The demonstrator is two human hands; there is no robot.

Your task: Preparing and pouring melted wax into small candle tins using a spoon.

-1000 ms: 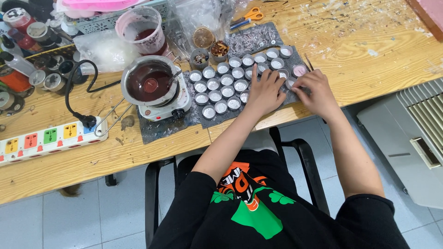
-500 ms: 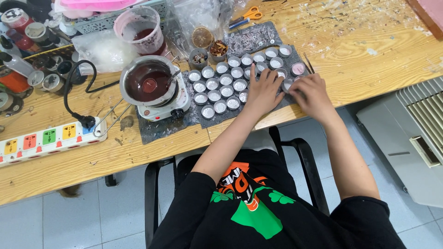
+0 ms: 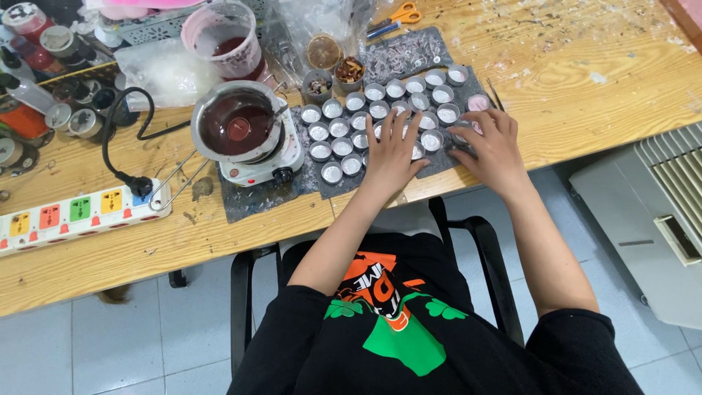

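Observation:
Several small round metal cups (image 3: 365,121) with white wax stand in rows on a dark mat (image 3: 322,186) at the wooden table's front edge. My left hand (image 3: 391,153) lies flat, fingers spread, over the cups near the mat's front. My right hand (image 3: 493,143) rests at the right end of the rows, its fingers curled around one cup (image 3: 461,139) that is mostly hidden. A cup with pink wax (image 3: 479,102) stands just beyond that hand. To the left, a metal pot of dark red wax (image 3: 235,124) sits on a small white hot plate (image 3: 267,164).
A multicoloured power strip (image 3: 66,212) lies at the left with a black cable to the hot plate. A pink-stained jug (image 3: 227,36), jars, plastic bags and orange scissors (image 3: 398,14) fill the back. A grey appliance (image 3: 651,212) stands on the floor at the right.
Both hands have slid slightly toward the table's front edge over the cups. The pink cup beyond my right hand is more exposed.

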